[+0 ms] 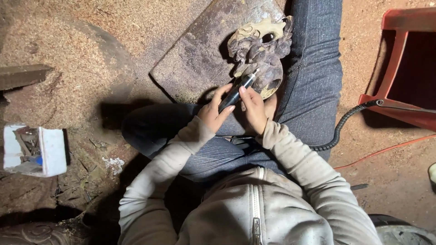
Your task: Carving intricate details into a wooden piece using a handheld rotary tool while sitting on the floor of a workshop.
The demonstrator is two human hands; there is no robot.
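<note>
I sit on a sawdust floor with a rough, knotted wood carving (261, 50) propped against my right thigh and a flat grey board (200, 54). My left hand (213, 111) is wrapped around a black pen-shaped rotary tool handpiece (236, 93). The tool's tip touches the lower part of the carving. My right hand (254, 111) pinches the same handpiece near its front end and rests just below the carving. A black ribbed flexible shaft (345, 122) runs from under my right arm off to the right.
A red plastic stool (399, 59) stands at the right, with a thin orange cable (381, 152) on the ground below it. A white box of small tools (52, 152) sits at the left. A plank end (22, 75) lies at the far left, and carved wood (36, 233) at the bottom left.
</note>
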